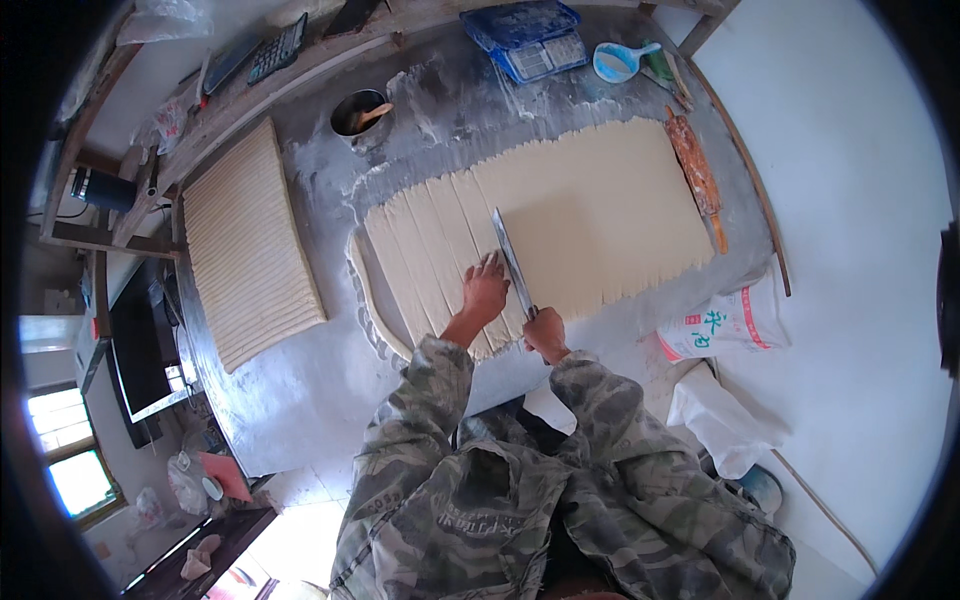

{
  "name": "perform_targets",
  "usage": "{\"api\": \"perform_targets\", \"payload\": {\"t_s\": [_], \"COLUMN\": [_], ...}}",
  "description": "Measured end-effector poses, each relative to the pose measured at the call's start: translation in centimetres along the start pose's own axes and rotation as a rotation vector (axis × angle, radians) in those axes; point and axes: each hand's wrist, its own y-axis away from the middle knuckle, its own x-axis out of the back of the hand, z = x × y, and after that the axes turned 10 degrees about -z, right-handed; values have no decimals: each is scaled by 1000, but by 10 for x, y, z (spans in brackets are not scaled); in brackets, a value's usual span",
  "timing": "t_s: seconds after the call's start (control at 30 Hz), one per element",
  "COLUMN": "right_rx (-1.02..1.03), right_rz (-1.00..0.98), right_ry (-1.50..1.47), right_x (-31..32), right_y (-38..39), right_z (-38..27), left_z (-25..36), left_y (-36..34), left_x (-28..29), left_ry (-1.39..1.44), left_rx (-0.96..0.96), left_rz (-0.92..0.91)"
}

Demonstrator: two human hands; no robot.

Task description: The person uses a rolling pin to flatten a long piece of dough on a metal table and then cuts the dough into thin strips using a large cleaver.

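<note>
A wide sheet of rolled dough [610,215] lies across the metal table. Its left part is cut into several long strips. My right hand [545,333] grips the handle of a long knife [512,260], whose blade lies across the sheet between the cut part and the uncut part. Just left of the blade, my left hand [485,291] rests on the strips with its fingers stretched out and holds nothing. A thin curved dough strip [372,300] lies apart at the sheet's left end.
A ridged, striped cream slab [250,245] lies at the left. Behind the dough stand a dark pot [352,112] with a wooden-handled tool, a blue scale [525,45] and a blue dipper [615,63]. A floury rolling pin [692,165] lies at the right, near a white sack [735,322].
</note>
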Motion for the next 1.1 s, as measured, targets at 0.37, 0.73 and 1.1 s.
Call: {"api": "perform_targets", "payload": {"t_s": [0.37,0.73,1.1], "right_rx": [341,211,131], "right_rz": [-53,-154,-70], "right_ry": [-239,-274,-173], "right_x": [48,121,117], "right_y": [-83,-72,-88], "right_z": [-109,-123,-155], "left_z": [-8,-22,-50], "left_y": [-3,-97,-165], "left_x": [8,54,69], "left_ry": [137,170,-67], "left_rx": [-78,-48,4], "left_rz": [57,262,40]}}
